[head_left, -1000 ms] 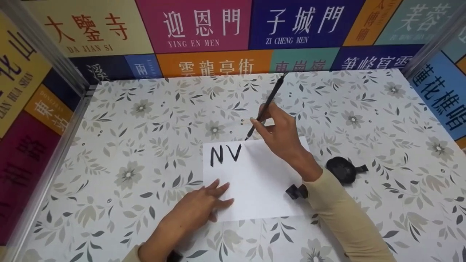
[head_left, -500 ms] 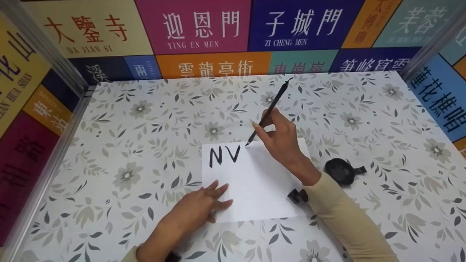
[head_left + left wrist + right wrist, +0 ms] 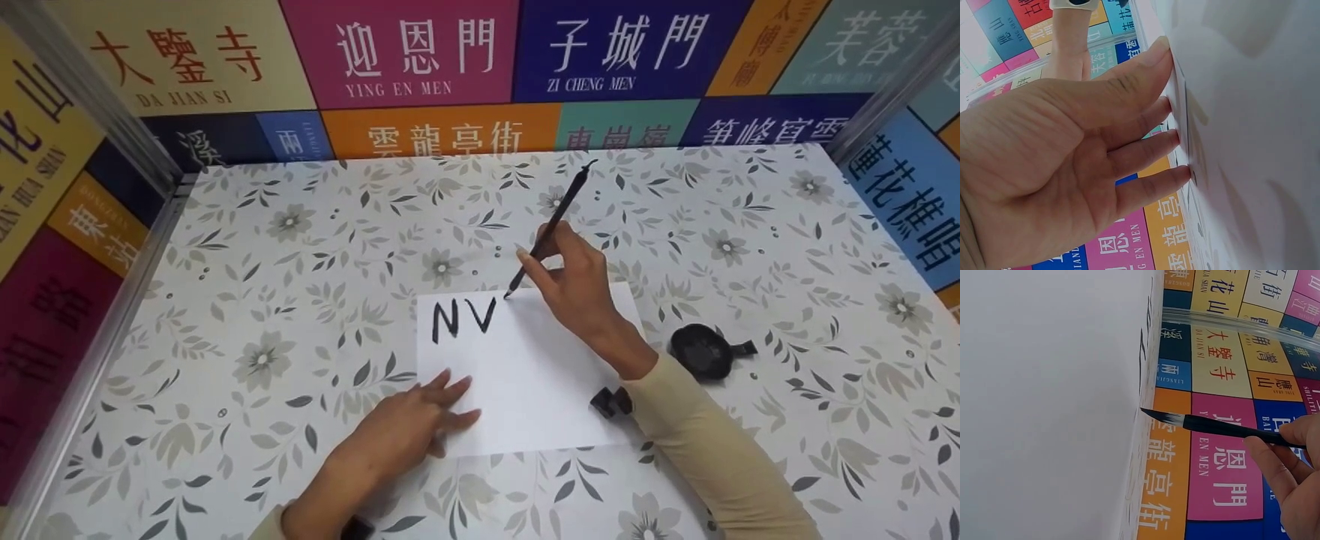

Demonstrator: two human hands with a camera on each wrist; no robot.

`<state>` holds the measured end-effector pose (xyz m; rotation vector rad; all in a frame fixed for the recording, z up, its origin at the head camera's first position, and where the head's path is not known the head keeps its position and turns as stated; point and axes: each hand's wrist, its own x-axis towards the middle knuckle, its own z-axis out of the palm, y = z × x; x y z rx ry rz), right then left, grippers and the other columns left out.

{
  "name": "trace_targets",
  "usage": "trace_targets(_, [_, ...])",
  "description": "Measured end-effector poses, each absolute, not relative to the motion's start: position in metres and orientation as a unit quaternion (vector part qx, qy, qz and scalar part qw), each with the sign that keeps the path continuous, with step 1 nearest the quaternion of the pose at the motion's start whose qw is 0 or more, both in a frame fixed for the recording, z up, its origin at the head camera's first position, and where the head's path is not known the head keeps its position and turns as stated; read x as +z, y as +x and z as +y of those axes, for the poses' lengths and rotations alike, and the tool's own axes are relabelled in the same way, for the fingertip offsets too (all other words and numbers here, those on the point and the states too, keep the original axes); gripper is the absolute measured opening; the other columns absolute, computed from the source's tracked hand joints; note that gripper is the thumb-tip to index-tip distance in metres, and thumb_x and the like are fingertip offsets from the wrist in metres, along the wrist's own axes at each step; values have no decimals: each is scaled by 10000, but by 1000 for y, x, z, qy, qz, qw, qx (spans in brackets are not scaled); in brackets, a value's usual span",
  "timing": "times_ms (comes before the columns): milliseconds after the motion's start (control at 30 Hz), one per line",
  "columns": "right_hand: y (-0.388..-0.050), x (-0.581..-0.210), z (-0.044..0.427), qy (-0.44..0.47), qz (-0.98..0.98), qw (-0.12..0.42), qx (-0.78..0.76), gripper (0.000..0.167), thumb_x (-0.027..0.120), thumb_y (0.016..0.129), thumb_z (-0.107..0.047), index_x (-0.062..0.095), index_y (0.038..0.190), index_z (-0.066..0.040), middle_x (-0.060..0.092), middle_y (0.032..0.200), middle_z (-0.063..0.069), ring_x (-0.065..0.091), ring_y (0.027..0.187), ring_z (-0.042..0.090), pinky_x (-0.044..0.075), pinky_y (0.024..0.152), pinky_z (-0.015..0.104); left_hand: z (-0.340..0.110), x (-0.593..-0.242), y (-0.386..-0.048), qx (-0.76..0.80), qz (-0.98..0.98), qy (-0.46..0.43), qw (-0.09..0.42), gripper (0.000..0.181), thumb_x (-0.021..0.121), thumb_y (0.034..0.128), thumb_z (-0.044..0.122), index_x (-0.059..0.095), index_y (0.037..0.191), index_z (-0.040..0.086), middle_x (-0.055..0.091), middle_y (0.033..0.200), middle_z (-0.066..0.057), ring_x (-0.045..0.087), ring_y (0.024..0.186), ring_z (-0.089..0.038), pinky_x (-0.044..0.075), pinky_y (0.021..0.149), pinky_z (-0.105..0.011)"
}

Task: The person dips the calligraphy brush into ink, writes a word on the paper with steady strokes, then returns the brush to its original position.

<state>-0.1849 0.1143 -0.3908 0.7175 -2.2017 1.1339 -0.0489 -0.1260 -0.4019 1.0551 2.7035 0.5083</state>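
Note:
A sheet of white paper [image 3: 536, 382] lies on the table with the letters "N V" [image 3: 464, 319] in black strokes at its upper left. My right hand [image 3: 581, 281] pinches a dark writing brush [image 3: 551, 225] between thumb and fingers. The brush's black tip [image 3: 1154, 414] is at the paper's top edge, just right of the "V"; whether it touches I cannot tell. My left hand [image 3: 409, 420] rests on the paper's lower left edge with fingers spread; in the left wrist view its fingertips [image 3: 1180, 171] meet the sheet.
A black ink dish [image 3: 703, 352] with a short handle stands right of the paper, near my right forearm. A small black object [image 3: 609, 403] sits by the sleeve at the paper's right edge. Panels with Chinese characters [image 3: 420, 56] border the table's back and sides.
The brush tip has come down slightly, from just above the paper's top edge to that edge. My right hand shifted a little with it. My left hand has stayed in place.

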Motion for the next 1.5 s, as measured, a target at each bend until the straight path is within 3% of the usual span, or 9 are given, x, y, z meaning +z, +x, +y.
trace_targets(1500, [-182, -388, 115, 292, -840, 212, 406, 173, 671, 883, -71, 526, 960, -14, 600, 783, 55, 631, 741, 124, 524, 563, 181, -124, -401, -50, 172, 916, 348, 104, 562, 767, 714, 114, 638, 1255, 198, 448, 1436, -79, 380, 1339, -312, 475, 914, -436])
